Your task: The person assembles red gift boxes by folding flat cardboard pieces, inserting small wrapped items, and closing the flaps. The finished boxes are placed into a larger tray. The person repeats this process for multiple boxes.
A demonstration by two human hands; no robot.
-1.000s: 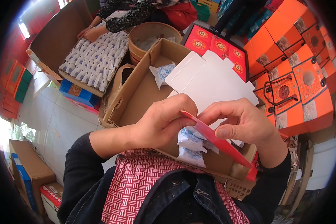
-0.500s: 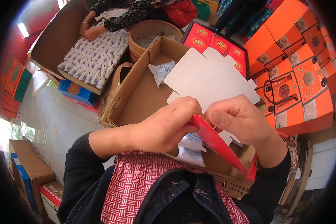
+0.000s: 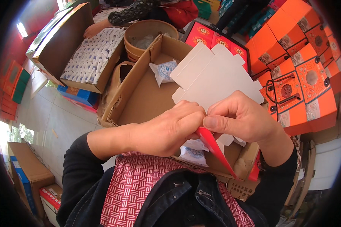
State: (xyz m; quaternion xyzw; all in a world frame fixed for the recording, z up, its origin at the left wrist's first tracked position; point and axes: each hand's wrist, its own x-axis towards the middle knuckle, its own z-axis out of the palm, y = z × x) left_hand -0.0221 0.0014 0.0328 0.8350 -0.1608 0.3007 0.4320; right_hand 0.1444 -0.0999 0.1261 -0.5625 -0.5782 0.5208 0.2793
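Note:
Over the open cardboard box (image 3: 138,100), both my hands grip a red card piece (image 3: 215,148) at its upper end. My left hand (image 3: 174,128) is closed, its curled fingers on the card. Close against it, my right hand (image 3: 244,121) pinches the card between thumb and fingers. Just beyond them lies a white cut-out card sheet (image 3: 218,75) with notched flaps; whether it joins the red card is hidden by my hands. A white wrapped packet (image 3: 163,72) with a blue print sits in the box's far part. Another wrapped packet (image 3: 194,156) shows below my left hand.
A co-worker's hand (image 3: 96,29) rests at a carton (image 3: 102,85) of white packets, far left. Beyond my box stand a round wooden tub (image 3: 146,26) and a tray of red boxes (image 3: 199,34). Orange gift boxes (image 3: 288,90) are stacked at right; another carton (image 3: 39,164) is lower left.
My hands have come closer together, and the red card hangs steeper, its lower end further left. The white sheet has shifted slightly. One of the co-worker's hands is no longer visible.

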